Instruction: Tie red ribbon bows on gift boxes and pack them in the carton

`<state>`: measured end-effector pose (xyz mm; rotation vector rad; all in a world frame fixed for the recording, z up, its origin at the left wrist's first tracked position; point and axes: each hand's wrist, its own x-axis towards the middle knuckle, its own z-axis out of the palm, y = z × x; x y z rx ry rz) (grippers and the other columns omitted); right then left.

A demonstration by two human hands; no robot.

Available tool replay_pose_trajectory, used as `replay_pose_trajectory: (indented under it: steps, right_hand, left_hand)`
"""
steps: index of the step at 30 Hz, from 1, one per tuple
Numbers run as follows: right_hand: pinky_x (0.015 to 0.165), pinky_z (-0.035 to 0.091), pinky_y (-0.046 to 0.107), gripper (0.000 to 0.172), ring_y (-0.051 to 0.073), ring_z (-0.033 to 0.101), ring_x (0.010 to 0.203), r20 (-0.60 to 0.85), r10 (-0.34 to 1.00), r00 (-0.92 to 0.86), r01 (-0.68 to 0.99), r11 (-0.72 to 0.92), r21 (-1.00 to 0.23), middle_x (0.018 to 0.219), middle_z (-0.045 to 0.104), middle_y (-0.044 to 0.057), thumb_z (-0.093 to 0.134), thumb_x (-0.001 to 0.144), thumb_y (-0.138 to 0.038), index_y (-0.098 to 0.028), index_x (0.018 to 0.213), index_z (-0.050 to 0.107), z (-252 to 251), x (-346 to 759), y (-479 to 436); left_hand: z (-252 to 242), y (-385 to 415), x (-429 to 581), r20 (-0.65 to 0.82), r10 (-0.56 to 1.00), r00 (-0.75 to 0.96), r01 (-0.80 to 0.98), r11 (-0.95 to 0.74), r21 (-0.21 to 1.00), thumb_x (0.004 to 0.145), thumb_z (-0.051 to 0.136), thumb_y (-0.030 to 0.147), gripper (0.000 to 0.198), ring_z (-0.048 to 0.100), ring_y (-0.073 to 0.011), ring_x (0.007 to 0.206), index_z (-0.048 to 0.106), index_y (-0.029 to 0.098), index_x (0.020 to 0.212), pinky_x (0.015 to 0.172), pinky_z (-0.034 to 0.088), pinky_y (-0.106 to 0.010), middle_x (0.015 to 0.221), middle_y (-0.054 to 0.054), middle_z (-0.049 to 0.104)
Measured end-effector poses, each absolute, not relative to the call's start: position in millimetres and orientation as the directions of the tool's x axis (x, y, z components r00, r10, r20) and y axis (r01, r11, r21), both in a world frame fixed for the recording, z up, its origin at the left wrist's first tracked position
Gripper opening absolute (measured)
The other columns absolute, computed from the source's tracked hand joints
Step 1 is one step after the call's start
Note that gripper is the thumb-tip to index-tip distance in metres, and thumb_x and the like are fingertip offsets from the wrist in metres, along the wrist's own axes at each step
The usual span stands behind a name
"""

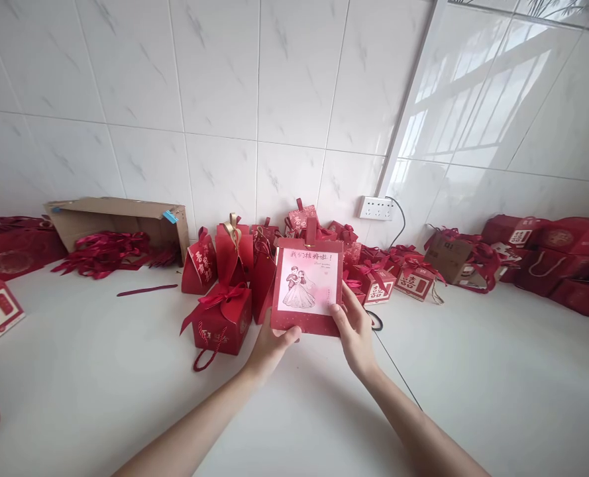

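Both my hands hold up a flat red gift box (307, 286) with a white picture panel showing a drawn couple and a red tab at its top. My left hand (269, 348) grips its lower left corner, thumb on the front. My right hand (354, 329) grips its lower right edge, fingers curled round it. The box is upright above the white counter (100, 377), in front of a heap of red gift boxes.
A red ribboned box (222, 319) stands just left of my hands, with several more red boxes (374, 275) behind. An open cardboard carton (120, 222) with red ribbons lies at back left. A wall socket (376, 207) and cable sit behind; red bags (557, 255) at right.
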<state>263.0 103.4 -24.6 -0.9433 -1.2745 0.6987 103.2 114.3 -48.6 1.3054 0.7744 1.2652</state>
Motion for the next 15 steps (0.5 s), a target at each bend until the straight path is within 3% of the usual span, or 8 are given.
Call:
replay_pose_trajectory:
  steps: [10,15]
  right_hand:
    - [0.082,0.052,0.039,0.060,0.023,0.062,0.090,0.494,0.856,0.149,0.137,0.477,-0.868,0.121,0.063,0.007,0.054,0.084,-0.050,-0.024,0.138,0.044,-27.3,270.3,108.8]
    - [0.085,0.050,0.040,0.057,0.024,0.061,0.097,0.507,0.851,0.137,0.140,0.490,-0.860,0.126,0.060,0.007,0.054,0.085,-0.047,-0.025,0.137,0.045,-28.4,270.5,109.2]
  left_hand:
    - [-42.8,113.0,108.6,0.207,0.954,0.215,-0.260,-0.148,0.954,0.055,0.079,0.048,0.061,0.061,-0.0301,0.104,0.052,0.018,0.102,0.082,0.053,-0.040,0.110,-0.012,0.066]
    - [-44.1,114.3,108.0,0.224,0.951,0.214,-0.243,-0.170,0.955,0.058,0.078,0.047,0.061,0.061,-0.0306,0.106,0.052,0.018,0.104,0.084,0.053,-0.042,0.113,-0.012,0.065]
